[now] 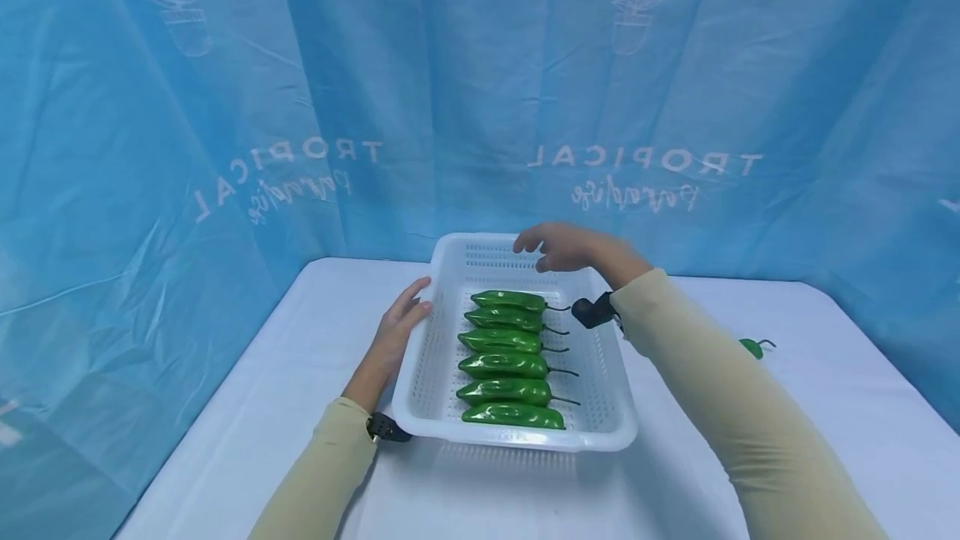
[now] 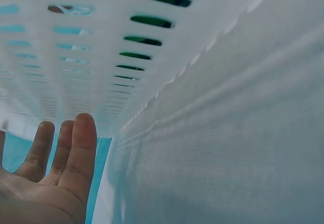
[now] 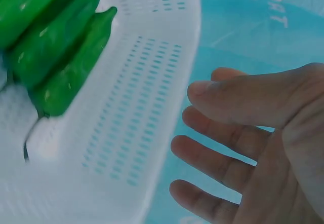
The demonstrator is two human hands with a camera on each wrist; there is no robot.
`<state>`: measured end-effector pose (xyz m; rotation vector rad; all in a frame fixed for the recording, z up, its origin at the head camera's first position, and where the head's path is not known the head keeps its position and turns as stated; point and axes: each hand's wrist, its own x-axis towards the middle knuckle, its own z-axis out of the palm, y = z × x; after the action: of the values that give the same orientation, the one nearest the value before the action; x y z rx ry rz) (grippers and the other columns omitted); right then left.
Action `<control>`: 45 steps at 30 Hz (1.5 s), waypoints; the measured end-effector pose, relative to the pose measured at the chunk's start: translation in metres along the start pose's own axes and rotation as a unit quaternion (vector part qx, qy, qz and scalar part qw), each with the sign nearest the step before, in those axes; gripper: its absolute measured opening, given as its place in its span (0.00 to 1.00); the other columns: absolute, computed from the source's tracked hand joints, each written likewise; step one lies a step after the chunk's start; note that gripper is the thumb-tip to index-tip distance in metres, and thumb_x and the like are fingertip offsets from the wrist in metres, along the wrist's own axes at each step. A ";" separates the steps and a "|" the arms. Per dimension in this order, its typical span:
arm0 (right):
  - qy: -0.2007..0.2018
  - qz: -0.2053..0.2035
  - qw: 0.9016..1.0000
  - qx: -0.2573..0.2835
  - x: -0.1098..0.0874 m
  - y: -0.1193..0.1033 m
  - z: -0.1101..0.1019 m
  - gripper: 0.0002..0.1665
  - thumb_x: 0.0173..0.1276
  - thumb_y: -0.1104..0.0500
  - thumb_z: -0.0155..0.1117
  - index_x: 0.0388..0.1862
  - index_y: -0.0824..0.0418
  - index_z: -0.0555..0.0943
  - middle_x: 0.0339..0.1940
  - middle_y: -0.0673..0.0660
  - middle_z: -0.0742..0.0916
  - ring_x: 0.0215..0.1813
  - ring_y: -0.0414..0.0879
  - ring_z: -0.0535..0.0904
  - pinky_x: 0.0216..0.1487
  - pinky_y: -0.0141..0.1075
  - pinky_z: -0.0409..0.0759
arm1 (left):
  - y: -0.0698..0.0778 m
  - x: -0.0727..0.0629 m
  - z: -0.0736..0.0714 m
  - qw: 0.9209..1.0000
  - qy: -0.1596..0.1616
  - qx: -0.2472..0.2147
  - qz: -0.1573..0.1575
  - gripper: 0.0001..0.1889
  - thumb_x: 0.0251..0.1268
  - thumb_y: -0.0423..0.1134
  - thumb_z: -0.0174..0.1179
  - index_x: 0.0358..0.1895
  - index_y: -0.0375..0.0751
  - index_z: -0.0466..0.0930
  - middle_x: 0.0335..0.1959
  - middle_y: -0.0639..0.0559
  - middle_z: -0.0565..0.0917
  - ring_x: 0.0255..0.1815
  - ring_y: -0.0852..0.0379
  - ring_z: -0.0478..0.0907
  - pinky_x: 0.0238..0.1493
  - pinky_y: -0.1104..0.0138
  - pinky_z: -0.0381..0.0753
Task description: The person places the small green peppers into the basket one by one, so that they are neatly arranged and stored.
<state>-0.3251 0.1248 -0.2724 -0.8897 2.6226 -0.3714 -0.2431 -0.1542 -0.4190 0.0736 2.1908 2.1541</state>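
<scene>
A white plastic basket [image 1: 517, 438] with slotted walls holds several green peppers [image 1: 504, 341], laid in a row with stems to the right. My left hand [image 1: 397, 327] is at the basket's left side, fingertips by the rim. In the left wrist view its fingers [image 2: 81, 153] extend along the slotted wall, and whether they touch it is unclear. Over the far right part of the basket hovers my right hand [image 1: 566, 247], fingers loosely bent, nothing in them. The right wrist view shows that hand [image 3: 268, 158] apart from the peppers [image 3: 76, 67], near the rim.
Another green pepper [image 1: 752, 347] lies on the white table [image 1: 277, 407] to the right, partly hidden by my right sleeve [image 1: 720, 390]. A blue printed curtain [image 1: 480, 90] hangs behind the table and along its sides.
</scene>
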 end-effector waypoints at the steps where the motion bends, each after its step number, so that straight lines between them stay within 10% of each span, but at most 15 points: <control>1: 0.004 -0.003 1.000 -0.004 -0.005 0.000 -0.002 0.27 0.72 0.68 0.56 0.70 0.60 0.72 0.70 0.67 0.75 0.70 0.65 0.72 0.67 0.54 0.77 | 0.000 0.000 0.000 1.000 -0.001 -0.001 0.000 0.29 0.73 0.54 0.53 0.75 0.66 0.58 0.72 0.48 0.68 0.65 0.39 0.75 0.56 0.50 0.86; 16: 0.082 0.004 0.994 -0.076 -0.102 0.038 -0.001 0.23 0.67 0.69 0.62 0.62 0.62 0.79 0.63 0.63 0.82 0.65 0.65 0.76 0.62 0.59 0.79 | 0.001 -0.001 0.001 1.000 0.001 0.013 -0.003 0.31 0.73 0.55 0.52 0.76 0.64 0.55 0.74 0.48 0.66 0.66 0.37 0.75 0.56 0.48 0.86; 32: 0.117 0.075 0.985 -0.103 -0.227 0.113 0.055 0.25 0.62 0.65 0.70 0.59 0.57 0.80 0.58 0.58 0.85 0.62 0.62 0.79 0.56 0.56 0.83 | 0.001 -0.005 0.001 1.000 -0.007 0.014 -0.010 0.30 0.74 0.55 0.51 0.76 0.67 0.55 0.74 0.48 0.66 0.67 0.37 0.74 0.56 0.48 0.86; 45: 0.137 0.085 0.983 -0.091 -0.239 0.142 0.076 0.26 0.59 0.65 0.72 0.58 0.61 0.81 0.55 0.59 0.86 0.58 0.62 0.81 0.54 0.57 0.84 | 0.002 0.000 0.000 1.000 -0.011 0.019 -0.011 0.30 0.74 0.56 0.51 0.76 0.68 0.55 0.74 0.47 0.65 0.67 0.37 0.74 0.55 0.47 0.86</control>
<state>-0.1926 0.3731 -0.3339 -0.7037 3.0009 -0.2250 -0.2426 -0.1547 -0.4174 0.0741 2.2099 2.0906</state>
